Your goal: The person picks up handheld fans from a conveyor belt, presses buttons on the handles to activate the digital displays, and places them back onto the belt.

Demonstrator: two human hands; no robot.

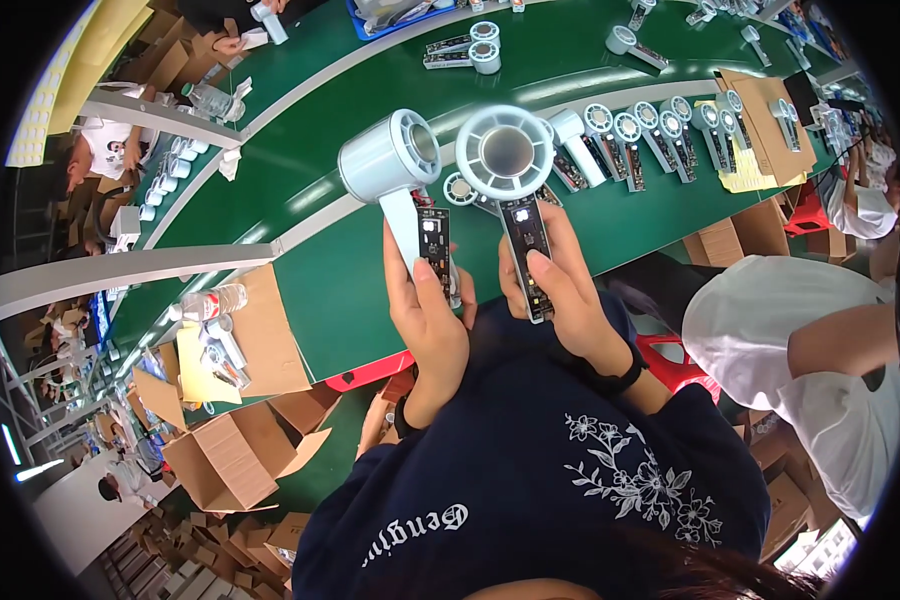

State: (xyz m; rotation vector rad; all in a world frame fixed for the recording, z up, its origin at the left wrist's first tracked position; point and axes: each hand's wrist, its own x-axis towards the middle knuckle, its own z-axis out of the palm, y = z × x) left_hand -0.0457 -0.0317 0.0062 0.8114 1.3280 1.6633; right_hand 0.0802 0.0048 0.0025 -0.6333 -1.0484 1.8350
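My left hand (430,315) is wrapped round the handle of a pale blue handheld fan (382,160), its round head tilted sideways. The handle's casing is off on one side, showing a black circuit board (434,245) with a lit white display. In my right hand (568,290) is a second handheld fan (462,150), its round grille facing me. My thumb lies on its circuit board (526,225), which also has a lit display. Both fans are held up over the green bench, side by side and apart. Behind them, another fan (460,188) lies partly hidden.
Several open-handled fans (627,128) lie in a row along the bench (350,320) to the right. A cardboard sheet (270,330) with a plastic bottle (215,302) is at the left. Open cartons (235,460) stand below. A person in white (770,320) sits close at right.
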